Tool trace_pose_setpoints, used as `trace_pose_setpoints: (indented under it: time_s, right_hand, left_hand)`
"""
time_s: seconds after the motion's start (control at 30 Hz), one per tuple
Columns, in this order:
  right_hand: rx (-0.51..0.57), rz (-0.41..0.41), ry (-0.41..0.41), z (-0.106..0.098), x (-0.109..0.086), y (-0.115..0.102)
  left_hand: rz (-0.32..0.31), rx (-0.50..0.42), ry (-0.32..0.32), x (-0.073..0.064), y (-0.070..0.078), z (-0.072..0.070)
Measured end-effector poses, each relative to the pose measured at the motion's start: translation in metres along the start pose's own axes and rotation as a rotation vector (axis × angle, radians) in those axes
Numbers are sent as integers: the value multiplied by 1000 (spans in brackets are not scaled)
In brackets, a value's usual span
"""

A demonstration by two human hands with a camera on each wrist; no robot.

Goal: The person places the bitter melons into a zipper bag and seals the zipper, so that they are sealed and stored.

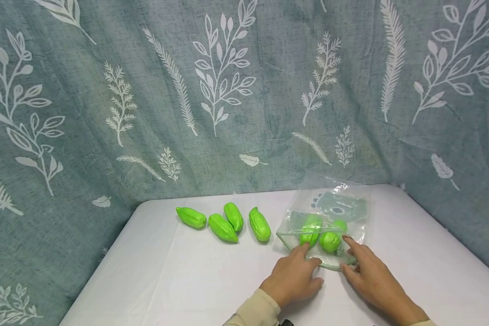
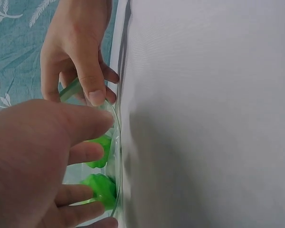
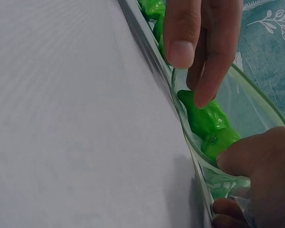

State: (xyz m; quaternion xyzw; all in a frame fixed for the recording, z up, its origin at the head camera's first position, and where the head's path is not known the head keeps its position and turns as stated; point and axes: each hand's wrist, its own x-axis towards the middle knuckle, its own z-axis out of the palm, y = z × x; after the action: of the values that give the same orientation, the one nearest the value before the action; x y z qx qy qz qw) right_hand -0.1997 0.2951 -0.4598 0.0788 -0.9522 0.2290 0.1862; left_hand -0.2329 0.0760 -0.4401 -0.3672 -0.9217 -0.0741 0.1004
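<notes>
A clear zip-top plastic bag (image 1: 348, 192) with a green-edged mouth lies on the table, its mouth parted and facing me. Several bright green ridged vegetables, possibly artificial, are inside, among them one rounded piece (image 1: 330, 242) and one longer piece (image 3: 204, 116). My left hand (image 1: 295, 277) is at the left of the mouth, fingers loosely spread, the index fingertip reaching over the rim. My right hand (image 1: 372, 277) holds the right corner of the mouth; its thumb (image 3: 237, 156) and fingers lie on either side of the plastic. Plastic and fingers partly hide the contact.
Left of the bag, several more green ridged vegetables lie on the white table (image 1: 179, 280), the closest being a long curved one (image 1: 259, 224). A teal curtain (image 1: 269, 90) with white leaf prints surrounds the table's back and sides.
</notes>
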Motion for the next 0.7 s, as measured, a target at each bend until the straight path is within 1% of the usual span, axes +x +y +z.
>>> trace_pose_setpoints:
  time_s: [0.17,0.33,0.53,0.7]
  right_hand:
    - [4,8,-4,0,0,0]
    - [-1,10,-2,0,0,-1]
    - [3,7,3,0,0,-1]
    - [4,-6,14,1,1,-1]
  left_hand:
    - [-16,-3,-18,3,1,-1]
    - [-10,-3,0,0,-1,-2]
    - [49,3,103,-8,-9,-6]
    - [78,-31,182,-14,-23,-15]
